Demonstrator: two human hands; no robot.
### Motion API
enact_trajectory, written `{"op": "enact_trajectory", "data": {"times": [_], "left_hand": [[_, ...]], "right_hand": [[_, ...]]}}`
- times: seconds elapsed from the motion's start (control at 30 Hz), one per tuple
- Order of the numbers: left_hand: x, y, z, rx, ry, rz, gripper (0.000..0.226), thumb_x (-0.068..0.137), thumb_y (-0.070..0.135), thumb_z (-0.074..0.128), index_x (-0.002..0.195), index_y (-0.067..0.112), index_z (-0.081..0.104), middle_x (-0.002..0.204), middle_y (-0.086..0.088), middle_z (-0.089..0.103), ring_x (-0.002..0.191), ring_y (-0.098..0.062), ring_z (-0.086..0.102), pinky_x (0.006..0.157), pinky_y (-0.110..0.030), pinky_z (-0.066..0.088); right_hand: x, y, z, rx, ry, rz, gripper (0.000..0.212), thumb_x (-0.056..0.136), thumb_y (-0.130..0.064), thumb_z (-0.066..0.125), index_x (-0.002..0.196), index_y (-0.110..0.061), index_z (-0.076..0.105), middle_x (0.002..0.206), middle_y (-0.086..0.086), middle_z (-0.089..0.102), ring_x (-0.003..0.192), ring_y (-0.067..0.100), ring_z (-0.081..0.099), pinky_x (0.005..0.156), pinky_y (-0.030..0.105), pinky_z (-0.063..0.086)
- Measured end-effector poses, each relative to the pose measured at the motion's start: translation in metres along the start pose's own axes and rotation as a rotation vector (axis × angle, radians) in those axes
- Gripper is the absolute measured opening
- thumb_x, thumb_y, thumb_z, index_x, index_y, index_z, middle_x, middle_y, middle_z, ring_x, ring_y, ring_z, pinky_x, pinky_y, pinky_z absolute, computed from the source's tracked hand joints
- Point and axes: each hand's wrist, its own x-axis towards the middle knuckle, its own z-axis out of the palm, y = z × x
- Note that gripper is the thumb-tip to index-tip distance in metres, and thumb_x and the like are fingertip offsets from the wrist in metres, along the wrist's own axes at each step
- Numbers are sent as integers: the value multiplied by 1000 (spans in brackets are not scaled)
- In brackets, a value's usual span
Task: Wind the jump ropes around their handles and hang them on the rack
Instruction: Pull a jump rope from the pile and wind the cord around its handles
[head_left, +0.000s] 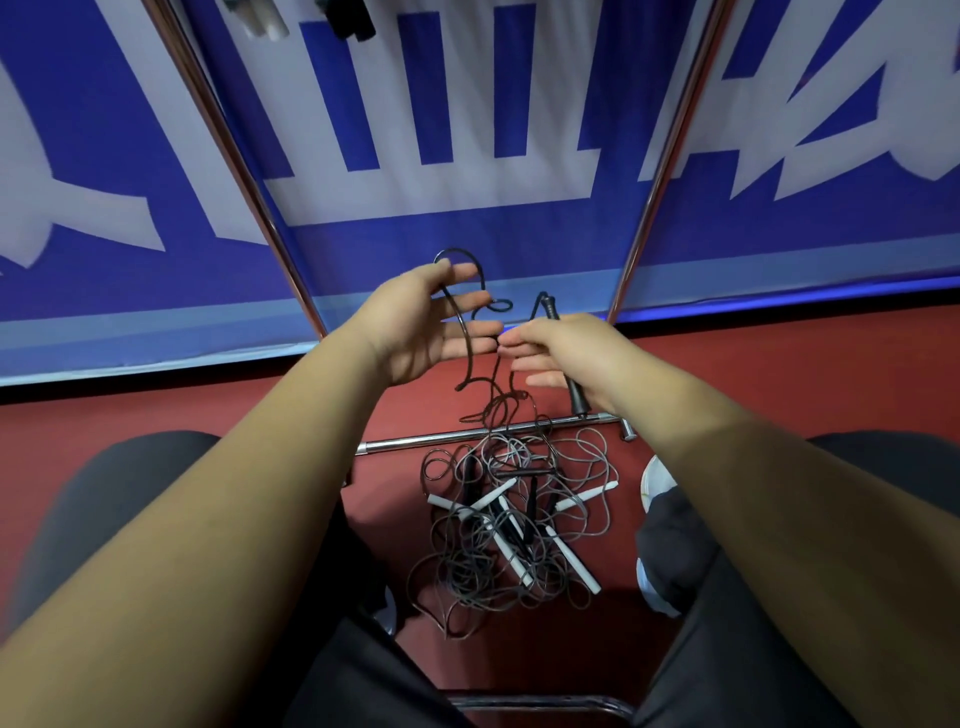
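Both forearms (234, 493) were bare, with no sleeve in view. Dark grey trousers (130, 519) covered both thighs. A white shoe (655, 483) with pale blue trim showed by the right leg.

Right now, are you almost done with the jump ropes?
Not nearly. A white set and a black set already hang up top. The right hand grips a black handle, its rope looping across the left hand. A tangled pile waits on the floor.
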Motion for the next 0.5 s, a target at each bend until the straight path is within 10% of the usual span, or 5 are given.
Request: {"op": "enact_trajectory", "data": {"times": [0.27,0.5], "left_hand": [[6,4,9,-188,-83,84,44,112,50,43,150,31,53,144,-21,58,115,-44,72,93,-47,63],[17,9,-13,-172,351,233,31,102,46,64,122,24,70,118,-12,64,82,-22,65,72,-32,60]], "right_hand": [[-3,11,16,-190,-137,-108,30,101,-15,61,119,-31,79,122,-11,78,126,9,65,108,34,48],[-13,9,16,-255,-350,-125,17,110,-32,58,112,-26,74,109,-5,81,121,21,72,114,40,50]]}}
